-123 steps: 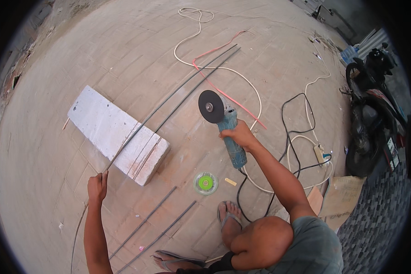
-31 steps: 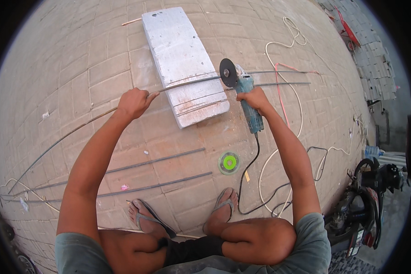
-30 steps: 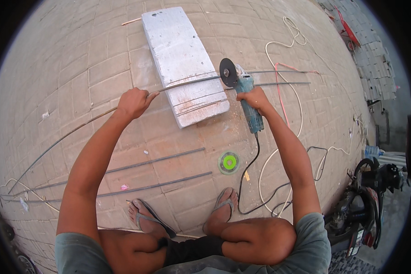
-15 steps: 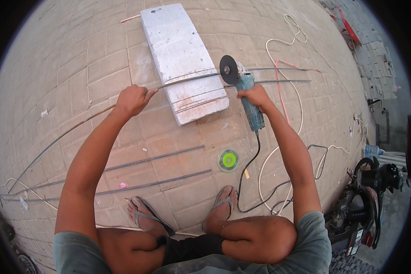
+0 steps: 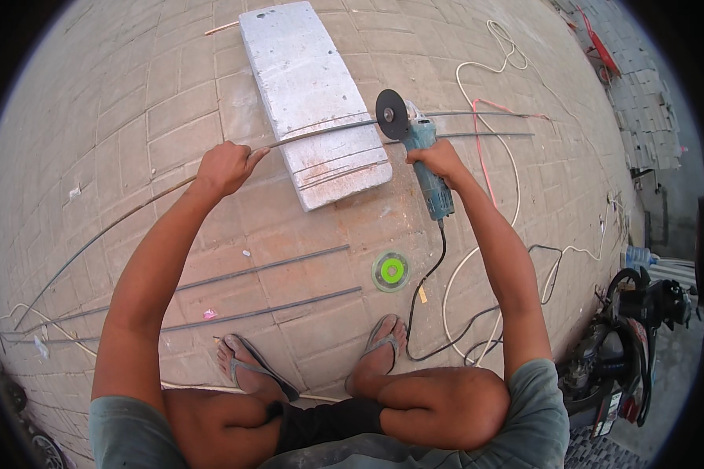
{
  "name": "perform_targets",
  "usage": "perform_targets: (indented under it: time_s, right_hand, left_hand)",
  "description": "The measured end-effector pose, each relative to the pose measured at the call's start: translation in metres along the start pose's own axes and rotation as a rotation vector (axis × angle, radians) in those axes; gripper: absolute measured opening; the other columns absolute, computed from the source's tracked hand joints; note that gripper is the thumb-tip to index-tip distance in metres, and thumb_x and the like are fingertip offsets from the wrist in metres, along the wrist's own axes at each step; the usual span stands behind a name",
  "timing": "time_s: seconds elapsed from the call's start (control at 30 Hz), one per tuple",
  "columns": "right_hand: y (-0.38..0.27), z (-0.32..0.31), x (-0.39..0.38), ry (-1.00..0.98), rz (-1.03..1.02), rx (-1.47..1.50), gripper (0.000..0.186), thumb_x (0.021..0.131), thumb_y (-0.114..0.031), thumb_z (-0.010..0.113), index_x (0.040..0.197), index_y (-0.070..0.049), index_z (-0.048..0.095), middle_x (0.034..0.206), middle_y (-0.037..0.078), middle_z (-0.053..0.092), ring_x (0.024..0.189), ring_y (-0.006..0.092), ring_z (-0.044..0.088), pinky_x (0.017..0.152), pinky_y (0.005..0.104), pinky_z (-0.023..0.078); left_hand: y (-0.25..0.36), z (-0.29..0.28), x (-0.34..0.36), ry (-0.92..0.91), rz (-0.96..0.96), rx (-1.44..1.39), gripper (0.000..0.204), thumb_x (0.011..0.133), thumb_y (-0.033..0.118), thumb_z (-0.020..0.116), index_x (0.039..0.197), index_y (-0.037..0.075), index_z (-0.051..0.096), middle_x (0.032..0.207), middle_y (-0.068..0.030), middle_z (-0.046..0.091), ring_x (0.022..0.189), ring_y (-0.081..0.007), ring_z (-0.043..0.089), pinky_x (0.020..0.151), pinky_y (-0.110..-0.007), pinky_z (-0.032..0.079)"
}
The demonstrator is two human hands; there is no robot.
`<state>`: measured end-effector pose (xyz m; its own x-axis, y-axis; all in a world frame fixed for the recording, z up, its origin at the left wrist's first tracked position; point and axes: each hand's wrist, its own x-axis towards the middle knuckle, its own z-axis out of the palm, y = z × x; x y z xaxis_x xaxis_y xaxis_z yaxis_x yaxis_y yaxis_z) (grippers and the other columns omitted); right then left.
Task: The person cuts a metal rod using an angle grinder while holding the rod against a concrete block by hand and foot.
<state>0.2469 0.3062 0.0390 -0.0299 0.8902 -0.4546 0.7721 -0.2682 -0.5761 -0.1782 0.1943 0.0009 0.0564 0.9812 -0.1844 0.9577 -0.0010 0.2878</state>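
L hand (image 5: pixel 225 168) gripped a metal rod (image 5: pixel 321 132) just left of the white block (image 5: pixel 305 78); the rod ran across the block's near half. R hand (image 5: pixel 440 160) was wrapped round a grinder (image 5: pixel 435 197), its black disc (image 5: pixel 391 115) at the rod just off the block's right edge, contact unclear. Approx 4 secs prior, the grinder was held up apart from the rod; bringing them together apparently put the disc in working position. Last half-sec: no obvious shift.

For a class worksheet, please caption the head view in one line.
Left hand gripping a metal rod that crosses a pale block, right hand holding an angle grinder beside it.
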Motion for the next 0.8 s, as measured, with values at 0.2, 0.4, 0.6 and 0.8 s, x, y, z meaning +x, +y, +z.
perform_targets:
  time_s: [0.2,0.4,0.6,0.8]
  right_hand:
    - [-0.0002,-0.0024,-0.0010,-0.001,0.000,0.006,0.039,0.064,-0.026,0.084,0.080,0.008,0.072,0.079,0.016,0.071,0.067,0.0243,0.066,0.061,0.0398,0.052]
    - [-0.0019,0.0000,-0.0041,0.013,-0.016,0.018,0.039,0.065,-0.026,0.084,0.081,0.008,0.073,0.078,0.015,0.071,0.067,0.0244,0.066,0.062,0.0393,0.052]
    - [0.0052,-0.0006,0.0023,0.007,0.003,0.008,0.041,0.065,-0.026,0.084,0.081,0.010,0.071,0.080,0.018,0.071,0.069,0.0250,0.068,0.062,0.0399,0.053]
    - [0.0060,0.0004,0.0036,0.002,0.013,0.022,0.041,0.065,-0.026,0.085,0.081,0.009,0.072,0.080,0.017,0.071,0.069,0.0257,0.068,0.062,0.0400,0.053]
  left_hand:
    - [0.0032,-0.0026,0.0009,-0.009,-0.005,0.003,0.072,0.107,0.058,0.045,0.076,-0.001,0.072,0.077,-0.0294,0.068,0.080,-0.0479,0.068,0.075,-0.056,0.054]
    - [0.0033,-0.0022,0.0008,-0.019,-0.011,0.006,0.072,0.107,0.058,0.045,0.076,0.000,0.073,0.078,-0.0292,0.069,0.081,-0.0474,0.068,0.076,-0.056,0.054]
    - [0.0026,-0.0002,0.0017,-0.008,-0.004,0.003,0.073,0.107,0.058,0.045,0.076,-0.001,0.073,0.078,-0.0290,0.069,0.080,-0.0474,0.068,0.075,-0.055,0.054]
    - [0.0037,-0.0018,0.0027,-0.022,-0.002,0.005,0.073,0.107,0.059,0.044,0.077,-0.001,0.073,0.078,-0.0286,0.069,0.080,-0.0473,0.069,0.075,-0.055,0.055]
